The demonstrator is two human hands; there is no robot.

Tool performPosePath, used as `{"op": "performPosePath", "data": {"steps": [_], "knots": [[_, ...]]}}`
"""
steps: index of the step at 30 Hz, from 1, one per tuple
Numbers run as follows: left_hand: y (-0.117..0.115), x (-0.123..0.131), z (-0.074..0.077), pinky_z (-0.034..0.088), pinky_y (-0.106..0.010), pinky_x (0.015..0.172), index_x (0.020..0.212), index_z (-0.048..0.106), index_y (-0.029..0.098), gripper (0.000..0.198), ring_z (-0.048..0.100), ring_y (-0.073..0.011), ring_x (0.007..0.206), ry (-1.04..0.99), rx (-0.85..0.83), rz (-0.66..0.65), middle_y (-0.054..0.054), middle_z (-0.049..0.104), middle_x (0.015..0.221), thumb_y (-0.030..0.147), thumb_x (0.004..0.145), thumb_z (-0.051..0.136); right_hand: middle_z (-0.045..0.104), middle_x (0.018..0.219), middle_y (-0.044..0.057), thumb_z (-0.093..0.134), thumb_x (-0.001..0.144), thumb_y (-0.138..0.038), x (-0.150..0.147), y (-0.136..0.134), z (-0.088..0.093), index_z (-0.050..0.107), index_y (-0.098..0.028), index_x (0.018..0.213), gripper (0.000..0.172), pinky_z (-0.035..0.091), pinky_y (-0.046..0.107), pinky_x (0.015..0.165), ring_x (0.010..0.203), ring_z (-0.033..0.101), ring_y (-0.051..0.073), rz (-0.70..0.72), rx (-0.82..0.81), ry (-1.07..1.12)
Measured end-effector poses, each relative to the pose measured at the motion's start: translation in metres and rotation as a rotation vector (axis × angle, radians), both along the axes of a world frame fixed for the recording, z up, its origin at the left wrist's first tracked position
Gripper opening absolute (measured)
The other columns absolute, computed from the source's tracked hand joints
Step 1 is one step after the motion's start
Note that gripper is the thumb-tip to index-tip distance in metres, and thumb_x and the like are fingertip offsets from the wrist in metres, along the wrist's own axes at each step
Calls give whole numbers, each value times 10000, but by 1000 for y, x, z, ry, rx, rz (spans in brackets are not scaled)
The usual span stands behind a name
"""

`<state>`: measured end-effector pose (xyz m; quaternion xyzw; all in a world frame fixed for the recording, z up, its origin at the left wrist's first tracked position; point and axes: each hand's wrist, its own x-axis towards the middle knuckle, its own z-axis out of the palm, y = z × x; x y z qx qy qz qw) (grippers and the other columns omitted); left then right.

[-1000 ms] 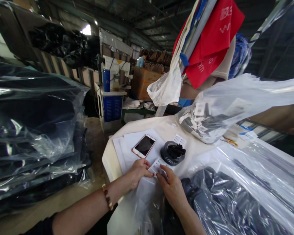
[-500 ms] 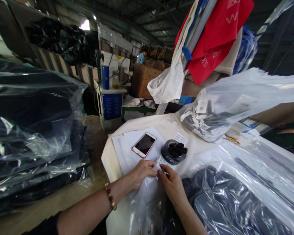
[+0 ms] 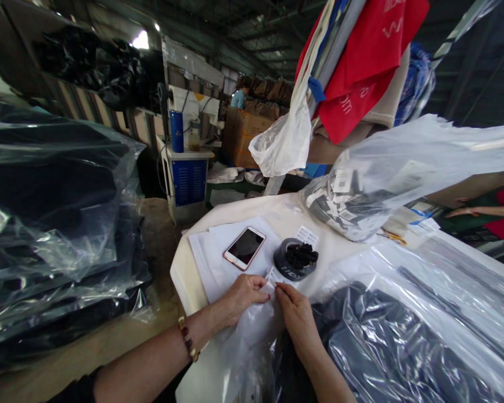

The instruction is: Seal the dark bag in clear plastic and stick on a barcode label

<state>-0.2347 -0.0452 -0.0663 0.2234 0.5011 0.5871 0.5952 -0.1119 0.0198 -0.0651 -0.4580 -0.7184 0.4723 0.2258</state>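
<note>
My left hand (image 3: 244, 295), a beaded bracelet at its wrist, pinches the top edge of a clear plastic bag (image 3: 252, 341). Close on its right, my right hand (image 3: 293, 305) has thumb and finger pressed together at the same edge. Whether a small label lies between the fingertips is too small to tell. Just beyond the hands sits a roll of dark grey tape (image 3: 283, 260) with black bits heaped in it. A white phone (image 3: 245, 248) lies on white paper (image 3: 210, 257) to the left. Dark bagged goods (image 3: 373, 341) lie to the right.
A bag of labels (image 3: 344, 207) and scissors (image 3: 393, 238) rest at the table's (image 3: 224, 212) back right. Red cloth (image 3: 361, 73) hangs above. Plastic-covered dark stacks (image 3: 54, 224) stand at the left. Another person's arm (image 3: 487, 211) shows far right; someone in blue is behind a carton (image 3: 246, 134).
My right fingers have shifted slightly, straightening at the bag's edge. The view has moved a little to the right, and more of the other person's arm and red clothing shows at far right.
</note>
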Motion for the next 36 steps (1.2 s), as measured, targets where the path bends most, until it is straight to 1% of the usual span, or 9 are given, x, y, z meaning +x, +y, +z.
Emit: {"op": "performPosePath", "data": {"steps": [14,19,22,24,26,28,30,32,36], "knots": [[-2,4,5,364,-224,505,650,617,119,268,493,-118,490,57,-7,11,-11,604,563,249,416,632,636,682,57,483,691,-539,4,4,-8,626,-179,727,389,447,323,647,672,564,211,-129,72,90],[-4,3,3,400,-272,525,684,587,131,307,540,-176,526,130,-29,1,-48,628,602,291,424,616,618,719,49,406,777,-568,6,1,-7,575,-166,844,441,517,319,649,681,598,193,-201,76,226],[-9,-2,16,406,-278,593,734,591,150,322,563,-192,631,260,7,89,-47,644,688,282,444,633,642,845,76,400,817,-582,6,-7,0,552,-157,960,473,530,320,713,762,630,195,-226,131,290],[-16,-6,31,391,-259,644,750,608,175,282,552,-184,740,410,69,211,-36,636,772,300,500,642,649,911,79,413,869,-524,6,-14,8,559,-163,1001,411,519,294,727,789,636,178,-174,335,296],[-24,-9,48,367,-240,606,678,595,185,227,520,-158,696,517,101,278,-23,595,706,400,606,598,657,919,66,430,925,-400,7,-22,18,572,-172,1027,287,498,256,708,799,634,156,-56,743,252],[-32,-9,65,309,-231,495,582,539,177,391,451,-122,524,494,71,231,-5,501,542,550,686,491,663,874,62,454,941,-280,8,-29,32,571,-157,1047,200,474,245,685,777,624,146,62,1202,177],[-40,-7,77,235,-219,422,564,511,170,507,373,-89,411,399,18,155,20,429,457,659,674,438,662,857,70,474,933,-224,10,-34,47,558,-127,1065,184,459,263,693,760,610,151,129,1467,116],[-46,-6,86,211,-208,391,592,512,165,520,374,-77,381,364,-11,113,22,451,454,684,607,500,660,861,85,469,932,-208,13,-39,60,551,-104,1058,182,455,289,719,777,602,163,171,1571,92],[-54,-6,94,200,-202,343,601,515,166,461,359,-70,317,235,-64,-66,10,495,429,601,491,622,660,882,104,486,920,-179,18,-45,76,545,-79,1054,178,451,334,776,826,601,186,225,1621,77]]}}
